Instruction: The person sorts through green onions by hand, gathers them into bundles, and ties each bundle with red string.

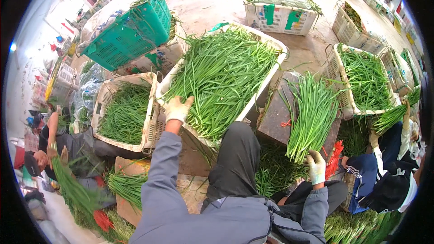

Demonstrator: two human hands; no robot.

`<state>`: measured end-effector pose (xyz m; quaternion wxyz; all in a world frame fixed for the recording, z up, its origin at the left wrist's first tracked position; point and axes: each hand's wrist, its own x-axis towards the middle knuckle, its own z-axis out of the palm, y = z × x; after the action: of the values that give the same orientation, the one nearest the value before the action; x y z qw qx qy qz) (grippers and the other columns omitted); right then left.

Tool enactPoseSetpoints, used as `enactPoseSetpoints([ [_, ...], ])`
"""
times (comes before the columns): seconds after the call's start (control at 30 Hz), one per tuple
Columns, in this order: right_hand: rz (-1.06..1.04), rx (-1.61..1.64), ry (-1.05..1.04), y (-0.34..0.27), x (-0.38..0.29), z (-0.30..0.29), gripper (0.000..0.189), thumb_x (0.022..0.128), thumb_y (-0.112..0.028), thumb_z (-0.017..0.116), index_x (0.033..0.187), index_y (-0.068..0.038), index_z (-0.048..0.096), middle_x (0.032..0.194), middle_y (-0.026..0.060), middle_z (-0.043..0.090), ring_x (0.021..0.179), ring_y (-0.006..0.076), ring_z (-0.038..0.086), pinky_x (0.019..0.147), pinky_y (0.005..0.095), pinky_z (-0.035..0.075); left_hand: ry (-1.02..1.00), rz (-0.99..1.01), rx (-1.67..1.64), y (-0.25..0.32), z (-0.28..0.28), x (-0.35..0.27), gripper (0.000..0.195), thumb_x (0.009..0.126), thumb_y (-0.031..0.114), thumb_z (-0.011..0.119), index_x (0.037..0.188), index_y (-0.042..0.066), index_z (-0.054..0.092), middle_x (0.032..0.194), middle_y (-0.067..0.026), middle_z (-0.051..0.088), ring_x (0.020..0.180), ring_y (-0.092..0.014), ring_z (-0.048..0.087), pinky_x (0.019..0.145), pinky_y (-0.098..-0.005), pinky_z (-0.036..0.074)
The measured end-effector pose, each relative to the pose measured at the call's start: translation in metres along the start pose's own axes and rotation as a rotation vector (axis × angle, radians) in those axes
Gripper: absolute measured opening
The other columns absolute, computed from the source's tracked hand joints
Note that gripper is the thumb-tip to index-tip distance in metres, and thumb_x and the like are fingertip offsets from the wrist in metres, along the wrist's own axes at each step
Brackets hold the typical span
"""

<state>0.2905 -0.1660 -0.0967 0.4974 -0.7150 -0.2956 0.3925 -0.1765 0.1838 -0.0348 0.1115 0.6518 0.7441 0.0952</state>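
Before me a large white plastic crate (pixel 283 49) is heaped with long green leafy stalks (pixel 223 74), which look like garlic chives. My left hand (pixel 178 109), in a pale work glove, rests at the crate's near left edge, fingers spread against the stalk ends; whether it grips any is unclear. To the right, a loose bundle of the same stalks (pixel 312 115) lies on a dark board (pixel 276 122). My right hand (pixel 316 166), gloved too, is beside the bundle's cut ends, its fingers curled; any hold on them cannot be made out. A red tie lies on the board.
A smaller crate of greens (pixel 98 108) stands left, another (pixel 342 74) right. A green crate (pixel 129 37) is stacked behind. Red ties (pixel 335 159) hang by the board. One co-worker (pixel 44 156) handles stalks at left; another (pixel 390 176) holds a bunch at right. Loose greens lie below the board.
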Motion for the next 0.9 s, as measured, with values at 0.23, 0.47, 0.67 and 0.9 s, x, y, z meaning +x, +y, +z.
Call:
enactPoseSetpoints([
  [0.23, -0.019, -0.113, -0.023, -0.005, -0.001, 0.012, 0.025, 0.091, -0.006, 0.061, 0.113, 0.004, 0.063, 0.097, 0.0084, 0.068, 0.075, 0.0144, 0.065, 0.070, 0.0280, 0.053, -0.183, -0.078, -0.024, 0.024, 0.014, -0.011, 0.069, 0.080, 0.028, 0.073, 0.141, 0.009, 0.045, 0.120, -0.0216, 0.064, 0.111, -0.038, 0.062, 0.096, -0.0427, 0.049],
  [0.47, 0.059, -0.091, -0.093, 0.000, 0.001, 0.016, 0.027, 0.093, -0.010, 0.061, 0.117, 0.003, 0.061, 0.099, 0.0091, 0.068, 0.075, 0.0149, 0.066, 0.066, 0.0267, 0.053, 0.109, 0.101, -0.224, -0.029, -0.029, 0.038, 0.055, 0.078, 0.011, 0.070, 0.131, 0.014, 0.057, 0.105, -0.0153, 0.070, 0.095, -0.033, 0.068, 0.086, -0.0417, 0.052],
  [0.67, 0.072, -0.123, -0.117, -0.004, 0.002, 0.031, 0.027, 0.092, -0.010, 0.061, 0.115, 0.003, 0.061, 0.096, 0.0086, 0.069, 0.074, 0.0147, 0.066, 0.065, 0.0263, 0.051, 0.019, 0.672, -0.381, -0.056, -0.019, 0.097, 0.102, 0.064, 0.032, 0.087, 0.147, 0.005, 0.035, 0.143, -0.0215, 0.047, 0.134, -0.035, 0.043, 0.112, -0.0396, 0.034],
  [0.9, 0.145, -0.122, -0.098, -0.008, -0.002, 0.022, 0.027, 0.091, -0.011, 0.061, 0.114, 0.003, 0.062, 0.094, 0.0095, 0.069, 0.074, 0.0150, 0.067, 0.063, 0.0258, 0.051, -0.528, 0.135, 0.219, -0.045, 0.009, 0.114, 0.149, 0.049, 0.065, 0.084, 0.153, -0.005, 0.004, 0.142, -0.0305, 0.044, 0.130, -0.035, 0.050, 0.108, -0.0360, 0.040],
])
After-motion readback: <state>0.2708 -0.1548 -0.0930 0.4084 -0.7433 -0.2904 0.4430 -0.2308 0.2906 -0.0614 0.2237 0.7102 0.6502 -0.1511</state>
